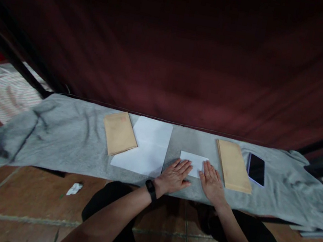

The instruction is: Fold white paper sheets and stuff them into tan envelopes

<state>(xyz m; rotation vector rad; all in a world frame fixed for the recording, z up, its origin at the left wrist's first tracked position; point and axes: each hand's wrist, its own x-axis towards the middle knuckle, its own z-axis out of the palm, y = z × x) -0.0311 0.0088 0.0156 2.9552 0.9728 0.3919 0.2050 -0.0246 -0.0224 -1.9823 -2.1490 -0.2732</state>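
A small white folded sheet of paper (195, 158) lies on the grey cloth in front of me. My left hand (174, 175) rests flat over its left end, fingers stretched out, and a dark band circles that wrist. On the right end lies my right hand (211, 180), its fingers also extended. Larger white sheets (153, 144) are spread to the left, partly under a stack of brown envelopes (120, 132). More brown envelopes (233, 166) lie just right of my right hand.
A phone (256, 169) lies face up beyond the right-hand envelopes. Grey cloth (66, 134) covers the narrow bench, with a dark red curtain (171, 64) behind it. Striped fabric (2, 88) hangs at far left. Crumpled white tissue (75, 189) is on the tiled floor.
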